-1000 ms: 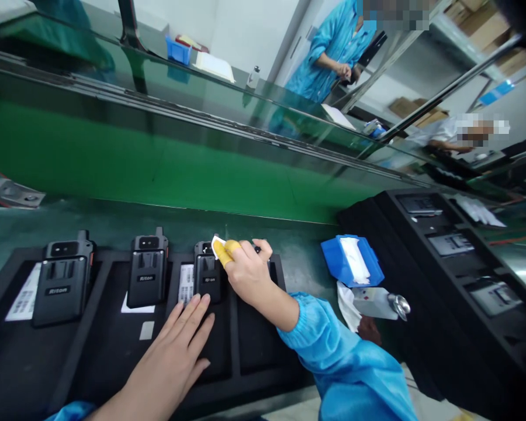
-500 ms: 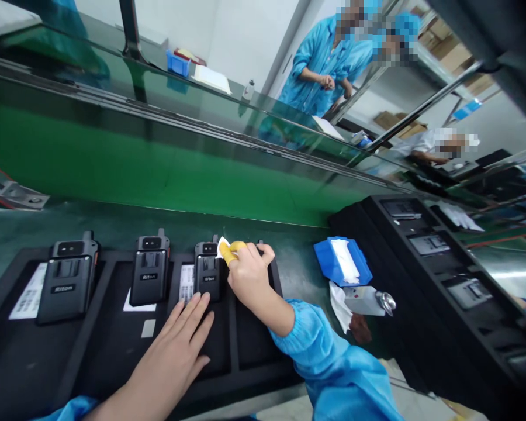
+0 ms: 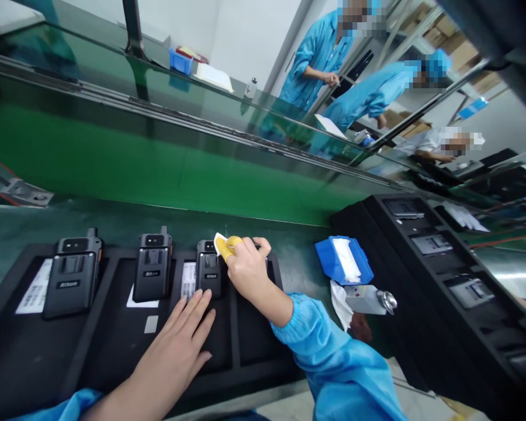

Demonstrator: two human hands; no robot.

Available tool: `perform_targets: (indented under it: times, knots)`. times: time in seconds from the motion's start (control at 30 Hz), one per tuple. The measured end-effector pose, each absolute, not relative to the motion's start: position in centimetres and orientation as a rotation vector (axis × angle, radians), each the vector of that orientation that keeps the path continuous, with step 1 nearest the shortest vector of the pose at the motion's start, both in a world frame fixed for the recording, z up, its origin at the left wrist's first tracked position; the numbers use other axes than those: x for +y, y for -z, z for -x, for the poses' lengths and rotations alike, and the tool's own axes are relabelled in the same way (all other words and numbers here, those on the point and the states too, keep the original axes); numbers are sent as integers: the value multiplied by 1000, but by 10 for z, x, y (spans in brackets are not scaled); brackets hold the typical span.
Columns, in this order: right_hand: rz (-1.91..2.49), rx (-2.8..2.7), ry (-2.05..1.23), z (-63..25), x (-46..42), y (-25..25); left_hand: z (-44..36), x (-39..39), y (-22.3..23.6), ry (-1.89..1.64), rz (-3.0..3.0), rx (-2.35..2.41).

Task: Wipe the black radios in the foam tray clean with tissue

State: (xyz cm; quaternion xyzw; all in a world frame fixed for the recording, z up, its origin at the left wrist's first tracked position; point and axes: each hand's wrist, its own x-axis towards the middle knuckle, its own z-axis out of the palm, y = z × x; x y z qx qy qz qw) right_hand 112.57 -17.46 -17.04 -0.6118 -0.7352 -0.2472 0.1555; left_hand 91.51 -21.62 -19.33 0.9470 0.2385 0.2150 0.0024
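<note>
My right hand, with yellow finger covers on, pinches a small white wipe at the top of a black handheld radio. Flat beside it, my left hand has its fingers stretched out, the fingertips at the radio's lower end. That radio lies in a compartment of a black foam tray, with a white label sheet along its left side. Two more radios, one in the middle and a larger-looking one at the left, rest in other compartments over white label sheets. My right hand covers part of a further dark item.
A blue bin of white wipes stands right of the tray, near a bottle with a metal top and a crumpled white cloth. Stacked black foam trays rise at the right. Behind a green barrier, several people work.
My right hand and the wipe have shifted slightly left across the radio's top. My left hand stays in place. In the background, one co-worker has moved right and bends forward.
</note>
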Motion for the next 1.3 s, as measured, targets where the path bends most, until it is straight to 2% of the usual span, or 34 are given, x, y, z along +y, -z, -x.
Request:
perform_targets:
  times: [0.2, 0.53, 0.8, 1.0, 1.17, 1.3]
  knots:
    - [1857, -2001, 691, -1140, -201, 172, -915, -219, 193, -650, -2930, 763]
    - [1511, -2299, 623, -1097, -226, 176, -917, -221, 191, -671, -3008, 751]
    - [1609, -2186, 697, -1110, -233, 179, -916, -222, 190, -606, -2984, 743]
    - [1615, -2333, 443, -1099, -229, 178, -917, -222, 190, -655, -2953, 758]
    - [1574, -2508, 32, -1111, -242, 162, -917, -222, 163, -985, -2782, 655]
    - [1701, -2393, 19, -1114, -231, 156, -916, -224, 151, -1051, -2689, 594]
